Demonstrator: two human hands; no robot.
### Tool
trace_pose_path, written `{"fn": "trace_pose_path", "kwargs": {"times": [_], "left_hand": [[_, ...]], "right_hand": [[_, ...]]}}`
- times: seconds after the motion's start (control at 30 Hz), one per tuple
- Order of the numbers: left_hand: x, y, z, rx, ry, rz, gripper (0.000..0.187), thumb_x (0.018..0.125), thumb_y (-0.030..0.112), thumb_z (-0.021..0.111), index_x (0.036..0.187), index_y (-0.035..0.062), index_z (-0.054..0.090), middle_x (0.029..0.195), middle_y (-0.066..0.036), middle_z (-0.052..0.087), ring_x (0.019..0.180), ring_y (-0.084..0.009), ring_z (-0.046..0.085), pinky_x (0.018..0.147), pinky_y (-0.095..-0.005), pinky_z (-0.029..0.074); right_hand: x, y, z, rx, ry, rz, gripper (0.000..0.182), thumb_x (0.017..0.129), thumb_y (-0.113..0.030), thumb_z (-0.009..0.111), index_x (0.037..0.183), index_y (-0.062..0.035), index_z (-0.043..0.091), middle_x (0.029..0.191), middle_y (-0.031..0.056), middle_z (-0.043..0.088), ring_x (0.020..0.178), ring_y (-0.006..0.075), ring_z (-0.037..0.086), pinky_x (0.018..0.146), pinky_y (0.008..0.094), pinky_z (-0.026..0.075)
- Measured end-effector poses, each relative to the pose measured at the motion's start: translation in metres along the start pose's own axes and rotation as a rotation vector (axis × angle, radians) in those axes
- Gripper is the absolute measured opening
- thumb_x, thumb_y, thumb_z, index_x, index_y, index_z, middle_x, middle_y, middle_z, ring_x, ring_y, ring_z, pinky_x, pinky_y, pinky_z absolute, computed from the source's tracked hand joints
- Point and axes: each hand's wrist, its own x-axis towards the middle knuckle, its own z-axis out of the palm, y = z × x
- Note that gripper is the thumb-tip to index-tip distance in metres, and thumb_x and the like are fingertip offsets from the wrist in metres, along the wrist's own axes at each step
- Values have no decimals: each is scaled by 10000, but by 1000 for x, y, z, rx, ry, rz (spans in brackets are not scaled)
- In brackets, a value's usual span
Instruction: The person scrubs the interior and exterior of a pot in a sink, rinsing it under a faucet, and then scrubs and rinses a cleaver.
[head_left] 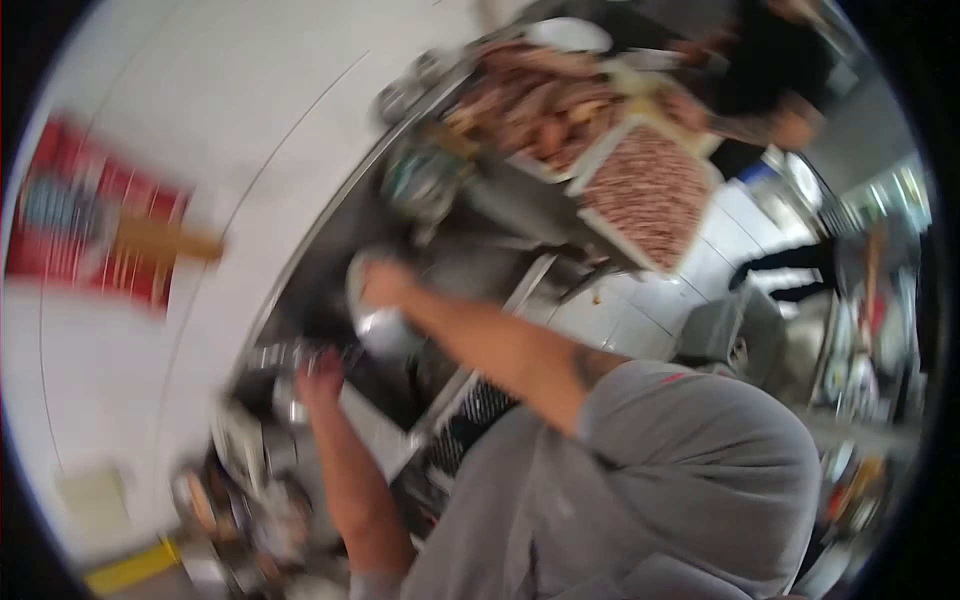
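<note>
Motion blurs the tilted head view. My right hand (385, 284) reaches over a dark metal sink area and is closed on the rim of a shiny round metal bowl (388, 332). Lower left of it, my left hand (320, 378) is beside a blurred shiny metal object (288, 395); its fingers are smeared, and whether they grip that object cannot be made out. A clear plastic bag or wrapped item (425, 185) lies above my right hand, on the metal surface.
Trays of raw meat (555, 110) and small pinkish pieces (648, 195) stand at the upper right. A person in dark clothes (775, 70) is beyond them, another person's legs (800, 272) at right. Cluttered items (270, 520) sit lower left, along a white wall.
</note>
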Motion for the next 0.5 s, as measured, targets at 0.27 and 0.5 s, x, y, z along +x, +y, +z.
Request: {"fn": "trace_pose_path", "kwargs": {"times": [0.27,0.5], "left_hand": [[2,27,5,-204,-196,9,337,932,309,484,1049,-5,516,1026,-143,571,855,-276,575,728,-389,503],[-27,1,51,448,-64,569,359,984,425,429,1081,97,539,973,-63,581,792,-190,570,707,-316,452]], "right_hand": [[32,72,17,965,-97,110,115,862,-136,632,958,-77,609,923,50,615,884,187,556,802,332,420],[25,72,4,1316,-152,328,110,873,-156,639,923,-124,547,803,-9,451,774,138,395,714,318,314]]}}
